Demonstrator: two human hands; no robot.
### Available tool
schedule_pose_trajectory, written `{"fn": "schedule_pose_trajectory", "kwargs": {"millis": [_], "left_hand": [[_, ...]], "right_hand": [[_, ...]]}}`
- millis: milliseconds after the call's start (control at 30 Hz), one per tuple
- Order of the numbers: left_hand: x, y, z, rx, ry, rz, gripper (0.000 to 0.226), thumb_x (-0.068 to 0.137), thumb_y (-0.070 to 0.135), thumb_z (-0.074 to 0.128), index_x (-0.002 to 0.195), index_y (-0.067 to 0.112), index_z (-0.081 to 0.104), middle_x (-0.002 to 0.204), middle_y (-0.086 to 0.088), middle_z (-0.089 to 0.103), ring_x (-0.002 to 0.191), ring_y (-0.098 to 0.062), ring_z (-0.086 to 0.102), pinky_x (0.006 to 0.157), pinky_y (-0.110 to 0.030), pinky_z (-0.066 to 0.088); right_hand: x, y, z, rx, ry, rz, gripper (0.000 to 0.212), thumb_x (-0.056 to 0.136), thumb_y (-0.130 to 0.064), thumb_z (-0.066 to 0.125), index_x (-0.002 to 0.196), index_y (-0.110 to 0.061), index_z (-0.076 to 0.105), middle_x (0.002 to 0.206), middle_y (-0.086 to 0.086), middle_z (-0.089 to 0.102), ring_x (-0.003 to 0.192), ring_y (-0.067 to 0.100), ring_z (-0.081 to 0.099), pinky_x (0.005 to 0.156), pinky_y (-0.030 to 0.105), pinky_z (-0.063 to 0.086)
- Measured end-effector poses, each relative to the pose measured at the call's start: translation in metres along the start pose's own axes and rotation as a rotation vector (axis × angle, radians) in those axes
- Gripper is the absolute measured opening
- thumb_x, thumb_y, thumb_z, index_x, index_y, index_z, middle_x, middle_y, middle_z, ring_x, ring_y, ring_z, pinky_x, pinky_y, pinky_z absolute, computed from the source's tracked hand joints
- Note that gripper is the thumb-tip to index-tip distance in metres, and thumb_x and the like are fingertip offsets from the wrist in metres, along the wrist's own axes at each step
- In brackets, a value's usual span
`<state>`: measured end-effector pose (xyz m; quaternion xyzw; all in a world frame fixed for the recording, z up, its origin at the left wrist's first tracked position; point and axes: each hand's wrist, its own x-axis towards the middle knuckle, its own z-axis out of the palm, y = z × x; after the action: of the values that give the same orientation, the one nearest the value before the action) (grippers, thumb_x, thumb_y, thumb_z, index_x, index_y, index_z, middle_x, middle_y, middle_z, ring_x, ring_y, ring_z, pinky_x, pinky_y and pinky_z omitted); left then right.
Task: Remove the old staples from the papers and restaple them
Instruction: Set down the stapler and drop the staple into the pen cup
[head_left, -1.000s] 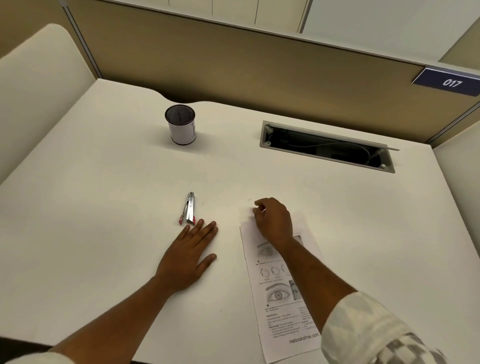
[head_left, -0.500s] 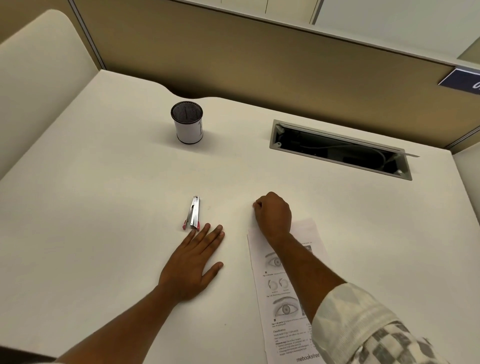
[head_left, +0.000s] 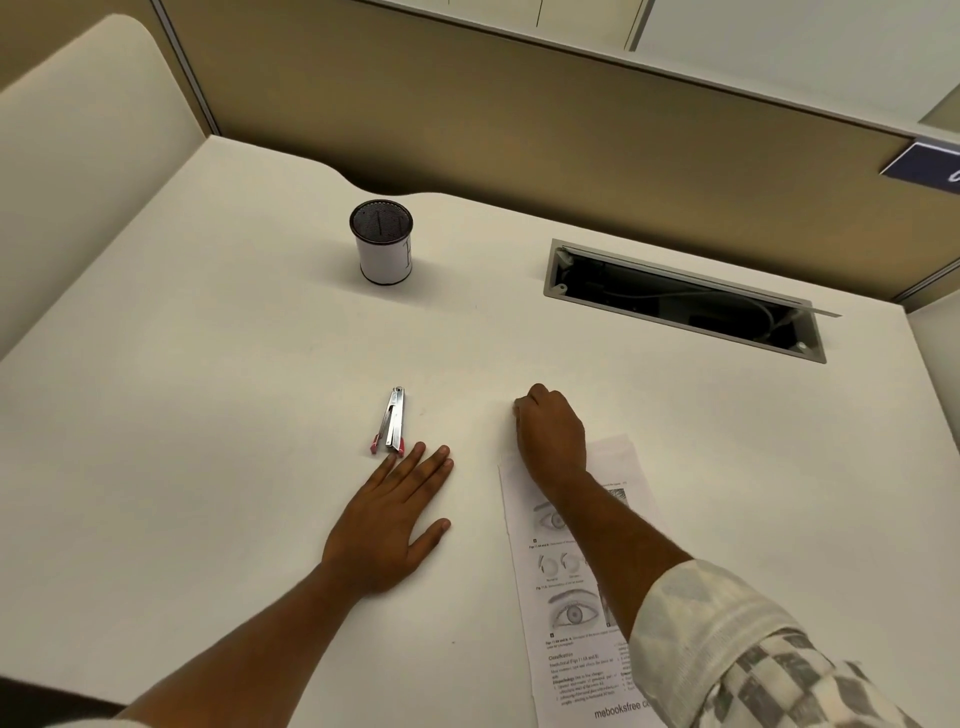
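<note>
The printed papers (head_left: 571, 597), with eye drawings, lie on the white desk (head_left: 208, 415) at the lower right, partly under my right forearm. My right hand (head_left: 553, 434) sits knuckles-up, fingers curled down onto the desk just past the papers' top left corner. Its fingertips are hidden, so I cannot see whether they pinch anything. My left hand (head_left: 395, 519) lies flat, palm down, fingers straight. Just beyond its fingertips lies a small silver stapling tool (head_left: 393, 421) with pink ends, not touched.
A white cup with a dark mesh rim (head_left: 382, 244) stands at the back, left of centre. An open cable slot (head_left: 685, 301) is cut into the desk at the back right. Tan partition walls (head_left: 519, 130) close off the far side and the left.
My right hand slid forward off the papers' top edge onto the bare desk, over the spot where a tiny staple lay a second ago. My left hand stayed flat.
</note>
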<state>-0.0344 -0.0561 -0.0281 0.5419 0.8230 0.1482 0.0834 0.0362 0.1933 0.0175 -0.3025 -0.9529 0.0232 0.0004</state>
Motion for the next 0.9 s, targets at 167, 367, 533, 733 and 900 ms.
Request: {"fn": "schedule_pose_trajectory", "kwargs": {"millis": [167, 367, 533, 733, 900], "left_hand": [[0.000, 0.000, 0.001, 0.009, -0.003, 0.001, 0.069, 0.104, 0.055, 0.034, 0.163, 0.028, 0.012, 0.171, 0.015, 0.010, 0.159, -0.011, 0.006, 0.127, -0.039, 0.017], [-0.001, -0.001, 0.001, 0.008, -0.001, 0.000, 0.069, 0.104, 0.055, 0.033, 0.163, 0.029, 0.012, 0.171, 0.015, 0.009, 0.159, -0.011, 0.006, 0.128, -0.038, 0.015], [-0.001, -0.001, 0.001, 0.015, -0.003, -0.002, 0.069, 0.104, 0.056, 0.032, 0.164, 0.029, 0.010, 0.171, 0.016, 0.008, 0.159, -0.011, 0.004, 0.128, -0.038, 0.015], [-0.001, -0.001, 0.002, 0.000, 0.001, -0.003, 0.069, 0.104, 0.056, 0.033, 0.163, 0.029, 0.011, 0.171, 0.016, 0.009, 0.159, -0.011, 0.005, 0.128, -0.039, 0.017], [0.000, -0.001, 0.003, 0.000, 0.008, 0.000, 0.069, 0.104, 0.055, 0.034, 0.163, 0.028, 0.013, 0.171, 0.015, 0.010, 0.159, -0.011, 0.006, 0.127, -0.040, 0.018]], "right_hand": [[-0.001, 0.002, 0.000, -0.034, 0.037, -0.052, 0.024, 0.072, 0.017, 0.060, 0.076, -0.007, 0.059, 0.085, 0.010, 0.059, 0.075, 0.028, 0.055, 0.049, 0.035, 0.036], [0.000, 0.004, -0.001, -0.057, 0.091, -0.060, 0.028, 0.059, 0.020, 0.067, 0.070, -0.006, 0.060, 0.075, 0.011, 0.060, 0.065, 0.029, 0.059, 0.044, 0.033, 0.040], [0.002, 0.017, 0.009, -0.059, 0.056, -0.059, 0.025, 0.084, 0.013, 0.050, 0.097, -0.004, 0.062, 0.101, 0.013, 0.061, 0.089, 0.030, 0.059, 0.062, 0.036, 0.047], [0.007, 0.032, 0.009, 0.253, 0.055, 0.031, 0.025, 0.104, -0.007, 0.038, 0.108, -0.002, 0.061, 0.112, 0.015, 0.060, 0.101, 0.031, 0.058, 0.086, 0.039, 0.048], [0.003, 0.047, 0.004, 0.543, 0.097, 0.233, 0.018, 0.100, -0.016, 0.054, 0.095, -0.011, 0.070, 0.103, 0.005, 0.069, 0.096, 0.023, 0.064, 0.084, 0.030, 0.047]]}}
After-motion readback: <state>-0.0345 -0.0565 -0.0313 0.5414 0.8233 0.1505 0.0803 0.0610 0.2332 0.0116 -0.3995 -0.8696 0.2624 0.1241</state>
